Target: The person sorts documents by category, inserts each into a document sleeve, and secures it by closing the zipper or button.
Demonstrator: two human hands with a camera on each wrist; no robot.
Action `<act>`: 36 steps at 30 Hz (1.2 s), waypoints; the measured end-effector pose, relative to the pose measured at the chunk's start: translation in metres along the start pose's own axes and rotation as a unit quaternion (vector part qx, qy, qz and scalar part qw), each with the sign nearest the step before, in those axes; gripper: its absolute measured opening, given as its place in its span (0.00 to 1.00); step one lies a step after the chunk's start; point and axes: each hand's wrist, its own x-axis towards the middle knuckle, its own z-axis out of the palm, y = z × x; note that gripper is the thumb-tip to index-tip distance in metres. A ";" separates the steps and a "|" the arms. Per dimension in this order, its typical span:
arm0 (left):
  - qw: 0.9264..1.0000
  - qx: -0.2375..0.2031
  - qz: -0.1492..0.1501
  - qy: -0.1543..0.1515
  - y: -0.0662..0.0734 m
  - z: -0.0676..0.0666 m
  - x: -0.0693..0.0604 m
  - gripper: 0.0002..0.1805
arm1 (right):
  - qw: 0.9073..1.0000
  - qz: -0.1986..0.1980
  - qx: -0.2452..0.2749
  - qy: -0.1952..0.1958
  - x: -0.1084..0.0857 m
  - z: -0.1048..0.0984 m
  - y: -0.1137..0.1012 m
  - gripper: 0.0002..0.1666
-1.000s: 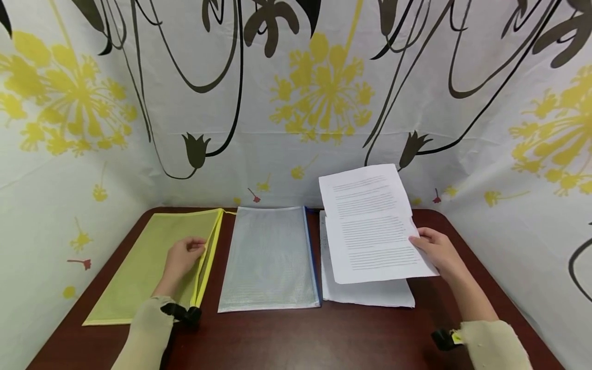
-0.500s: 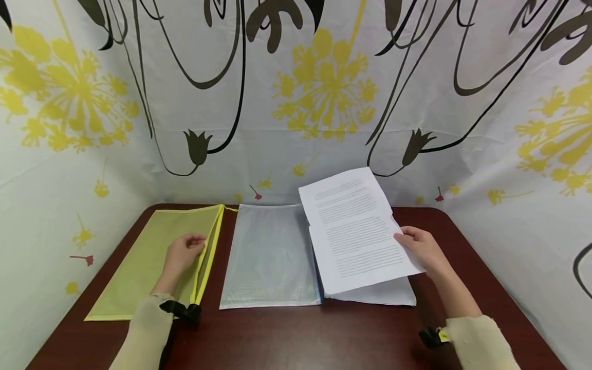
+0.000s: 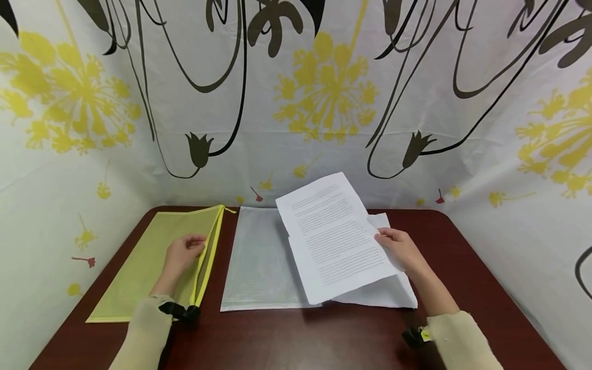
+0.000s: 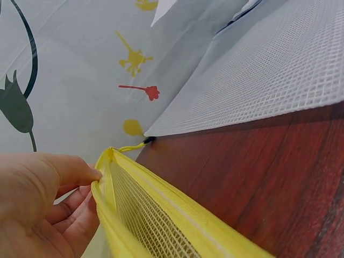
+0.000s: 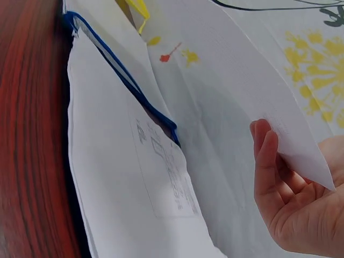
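My left hand [image 3: 184, 255] pinches the upper edge of a yellow mesh zipper pouch [image 3: 152, 257]. In the left wrist view the pouch's zipped side [image 4: 161, 209] gapes, and thumb and fingers hold one lip of it. My right hand [image 3: 401, 250] grips the right edge of printed paper [image 3: 330, 231], held tilted above the table. The paper covers part of a white mesh pouch [image 3: 256, 257] and of a paper stack [image 3: 386, 293]. In the right wrist view the hand [image 5: 298, 204] has the paper [image 5: 258, 80] between thumb and fingers.
The stack [image 5: 123, 145] lies beside the white pouch's blue zipper edge [image 5: 129, 80]. Beneath everything is a dark red wooden table [image 3: 259, 339]. Patterned white cloth [image 3: 296, 103] rises behind and at both sides of it.
My right hand has carried the paper leftward, from above the stack to partly over the white pouch. The left hand stays at the yellow pouch's edge.
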 end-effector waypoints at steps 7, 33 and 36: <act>1.000 -0.001 0.000 0.000 0.001 0.000 0.001 0.17 | 1.000 -0.007 -0.001 -0.003 0.006 0.019 -0.008 0.25; 0.999 -0.033 -0.003 -0.016 -0.002 -0.004 0.000 0.18 | 0.998 -0.026 0.055 -0.032 0.016 0.081 -0.032 0.22; 0.999 -0.033 -0.004 -0.020 -0.003 -0.005 0.000 0.18 | 0.997 -0.023 0.062 -0.037 0.016 0.088 -0.034 0.22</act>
